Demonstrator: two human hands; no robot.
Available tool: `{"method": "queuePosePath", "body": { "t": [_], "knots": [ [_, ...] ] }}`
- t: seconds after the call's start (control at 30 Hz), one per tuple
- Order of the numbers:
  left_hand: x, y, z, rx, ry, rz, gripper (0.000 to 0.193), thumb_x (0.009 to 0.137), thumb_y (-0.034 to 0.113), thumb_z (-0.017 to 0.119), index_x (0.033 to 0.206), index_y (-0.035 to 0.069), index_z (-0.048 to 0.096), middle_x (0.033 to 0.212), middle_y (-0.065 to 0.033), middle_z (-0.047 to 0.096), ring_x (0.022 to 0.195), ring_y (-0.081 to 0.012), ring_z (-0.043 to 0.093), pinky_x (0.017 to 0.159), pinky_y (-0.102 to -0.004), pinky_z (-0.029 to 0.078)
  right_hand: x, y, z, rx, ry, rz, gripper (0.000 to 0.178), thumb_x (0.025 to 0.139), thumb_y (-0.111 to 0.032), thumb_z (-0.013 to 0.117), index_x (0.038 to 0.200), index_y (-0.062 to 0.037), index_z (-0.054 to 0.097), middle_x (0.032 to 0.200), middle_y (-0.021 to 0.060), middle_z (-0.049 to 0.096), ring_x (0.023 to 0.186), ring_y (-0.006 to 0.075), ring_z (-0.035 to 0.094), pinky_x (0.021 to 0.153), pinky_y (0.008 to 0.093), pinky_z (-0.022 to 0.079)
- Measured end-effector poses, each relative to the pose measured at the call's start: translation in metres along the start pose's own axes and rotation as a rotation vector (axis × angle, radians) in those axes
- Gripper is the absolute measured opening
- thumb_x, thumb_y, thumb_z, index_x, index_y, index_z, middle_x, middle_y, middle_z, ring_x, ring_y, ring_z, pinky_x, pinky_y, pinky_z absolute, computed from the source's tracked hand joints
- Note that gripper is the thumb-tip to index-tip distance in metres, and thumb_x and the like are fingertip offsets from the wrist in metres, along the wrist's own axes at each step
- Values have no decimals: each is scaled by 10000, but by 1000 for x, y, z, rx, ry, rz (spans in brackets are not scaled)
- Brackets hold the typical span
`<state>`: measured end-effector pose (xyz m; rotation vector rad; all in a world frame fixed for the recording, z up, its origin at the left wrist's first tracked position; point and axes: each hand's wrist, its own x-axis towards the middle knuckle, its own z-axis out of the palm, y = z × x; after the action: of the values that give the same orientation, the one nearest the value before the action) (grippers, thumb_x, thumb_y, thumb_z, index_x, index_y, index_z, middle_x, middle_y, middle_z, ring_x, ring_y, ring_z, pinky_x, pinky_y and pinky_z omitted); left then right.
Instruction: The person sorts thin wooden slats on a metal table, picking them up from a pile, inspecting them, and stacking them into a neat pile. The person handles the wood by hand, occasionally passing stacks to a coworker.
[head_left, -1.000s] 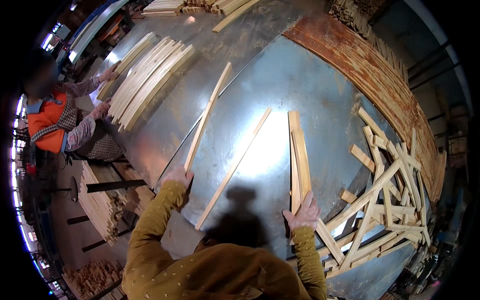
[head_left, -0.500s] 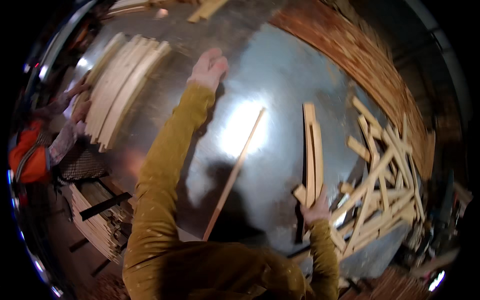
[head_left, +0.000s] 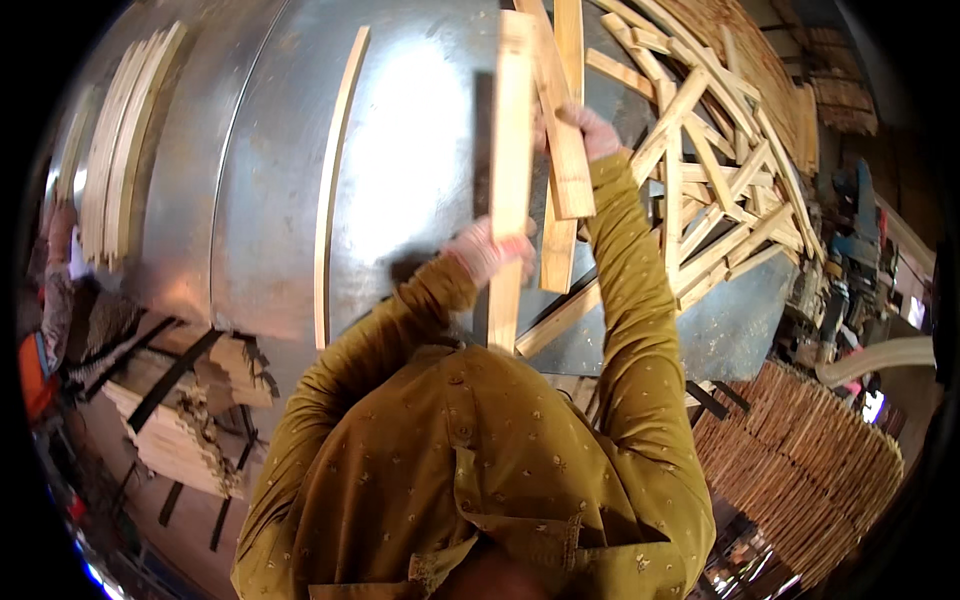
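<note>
Both my hands are in thin pale gloves. My left hand (head_left: 487, 250) is closed round a straight pale wooden strip (head_left: 513, 130), which stands lengthwise in front of my body. Just right of it, my right hand (head_left: 594, 132) grips a second wooden strip (head_left: 570, 180), slightly tilted; its fingers are partly hidden behind the wood. Beneath that piece lies another strip (head_left: 557, 258). A single long, thin strip (head_left: 338, 180) rests by itself on the metal table (head_left: 275, 250), to the left of my left hand.
A jumbled pile of wooden strips (head_left: 720, 190) covers the table's right side. At far left is a neat row of strips (head_left: 130, 140), with a co-worker's hand (head_left: 62, 230) beside it. Stacked wood stands lower left (head_left: 175, 440) and lower right (head_left: 800, 470).
My left hand has come back from the far left, where it was bare of wood, and now grips a strip. My right hand has moved forward with a strip lifted. The view has shifted.
</note>
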<state>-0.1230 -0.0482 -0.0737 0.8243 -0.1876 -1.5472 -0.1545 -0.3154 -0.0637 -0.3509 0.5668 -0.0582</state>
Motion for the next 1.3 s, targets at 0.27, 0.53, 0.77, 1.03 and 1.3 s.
{"method": "queuePosePath", "body": {
  "t": [0.27, 0.53, 0.77, 1.03, 1.3],
  "knots": [
    [17, 44, -32, 467, 624, 72, 487, 856, 361, 751, 1122, 4, 555, 860, -127, 660, 661, -222, 643, 568, -339, 558, -54, 140, 6, -711, 451, -269, 477, 873, -217, 727, 1221, 65, 563, 1153, 237, 641, 1014, 303, 666, 830, 416, 586],
    [22, 39, -73, -407, 38, -189, 496, 839, 298, 703, 1160, -51, 558, 906, -178, 658, 732, -285, 677, 681, -406, 603, -60, 118, -13, -72, 101, -258, 498, 991, -498, 495, 1176, -36, 499, 926, 150, 594, 742, 267, 576, 627, 411, 538],
    [-17, 65, -32, 1270, 783, -342, 539, 891, 345, 642, 1273, -17, 525, 1112, -222, 641, 1061, -357, 624, 981, -437, 481, -45, 76, 39, -582, 517, -289, 555, 979, -426, 554, 1355, -34, 439, 864, 107, 559, 656, 205, 511, 558, 357, 502],
    [-49, -15, 11, 601, 241, 124, 644, 839, 349, 754, 1339, 40, 491, 1091, -151, 631, 875, -288, 648, 699, -437, 563, -16, 106, 88, -1128, 773, -565, 796, 907, -346, 683, 1499, 20, 297, 1447, 244, 455, 1338, 318, 461, 1101, 309, 358],
    [-66, 112, -33, -190, 219, 193, 587, 880, 519, 667, 1172, 20, 567, 779, -104, 638, 575, -221, 622, 489, -332, 532, -61, 43, -43, -1993, 1488, -529, 1103, 711, -652, 690, 1439, 97, 337, 1435, 267, 443, 1363, 384, 381, 1159, 422, 291]
  ]
}}
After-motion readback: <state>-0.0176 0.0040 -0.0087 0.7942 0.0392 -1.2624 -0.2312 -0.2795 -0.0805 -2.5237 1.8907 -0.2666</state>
